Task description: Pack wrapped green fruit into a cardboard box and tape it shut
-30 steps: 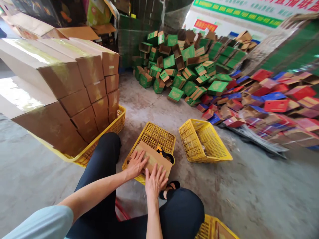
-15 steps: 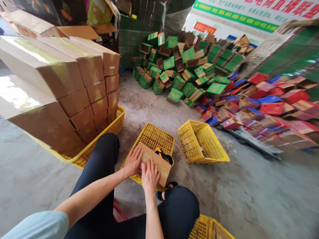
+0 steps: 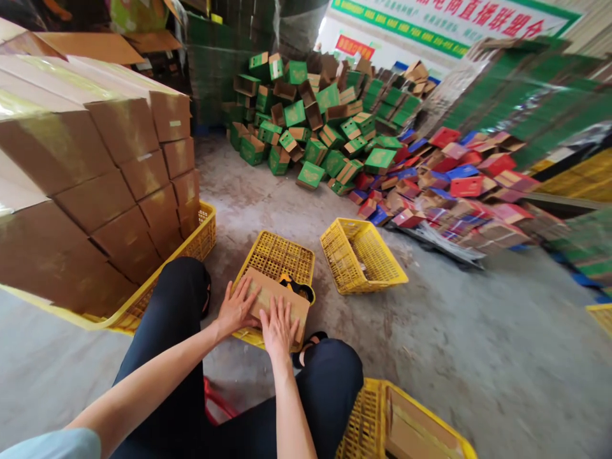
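Note:
A brown cardboard box lies on an upturned yellow plastic crate between my knees. My left hand rests at the box's left end with its fingers spread. Flat on the middle of the box lies my right hand, fingers stretched out and slightly apart. Just behind the box, on the crate, is a black and yellow tape dispenser, partly hidden by the box.
Taped brown boxes are stacked in a large yellow crate at my left. Another yellow crate stands ahead right; one holding cardboard is by my right knee. Green cartons and red-blue cartons lie heaped beyond.
The view has swung to the right, so everything sits further left. Both hands are still on the box, and the left hand's fingers are spread wider.

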### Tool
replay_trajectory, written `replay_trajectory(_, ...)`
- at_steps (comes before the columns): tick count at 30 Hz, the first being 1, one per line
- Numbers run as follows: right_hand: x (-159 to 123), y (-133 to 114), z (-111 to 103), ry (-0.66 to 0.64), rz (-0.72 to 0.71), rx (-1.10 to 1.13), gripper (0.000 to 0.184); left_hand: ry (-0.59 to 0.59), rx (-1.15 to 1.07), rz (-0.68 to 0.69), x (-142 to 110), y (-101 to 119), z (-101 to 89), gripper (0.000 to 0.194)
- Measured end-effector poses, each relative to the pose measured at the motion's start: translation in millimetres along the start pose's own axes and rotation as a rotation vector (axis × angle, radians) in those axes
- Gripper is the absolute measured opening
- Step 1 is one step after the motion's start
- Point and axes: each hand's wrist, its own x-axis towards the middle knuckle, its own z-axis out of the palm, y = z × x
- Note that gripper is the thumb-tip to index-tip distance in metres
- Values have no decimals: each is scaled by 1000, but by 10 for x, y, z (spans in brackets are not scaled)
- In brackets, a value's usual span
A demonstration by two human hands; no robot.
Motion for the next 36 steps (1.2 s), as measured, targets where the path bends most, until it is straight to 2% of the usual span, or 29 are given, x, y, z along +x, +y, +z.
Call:
replay_trajectory(4,2,118,14,-6,-23,25,64,9,-32,-13,-3,12,6,104)
replay_trajectory(9,13,371,107,101,109,38,69,-22,-77,-26,14,6,-27,108)
replay_trajectory(13,60,590,211,122,55,139,71,-40,-90,-25,22,3,-51,109)
replay_trajectory(15,81,691,305,165,61,212,75,-35,-115,-18,9,-4,-37,103)
replay_trajectory(19,126,860,508,332,191,369,81,43,-184,-103,-6,-32,32,82)
replay_trajectory(21,157,909,544,342,203,423,76,80,-232,-124,9,-56,54,78)
replay_trajectory(24,194,936,499,310,230,485,72,72,-330,-109,52,-94,40,79)
replay_trajectory(26,195,935,446,306,268,531,71,69,-445,-171,76,-110,12,80)
replay_trajectory(29,157,925,397,285,349,582,75,119,-678,-424,81,-125,-24,79)
replay_trajectory(31,117,922,383,261,376,597,77,103,-824,-556,66,-138,-39,77)
replay_trajectory(33,75,926,371,270,350,601,77,40,-936,-585,46,-157,-64,74)
replay_trajectory(36,20,942,375,356,260,594,77,9,-1013,-528,29,-181,-164,72)
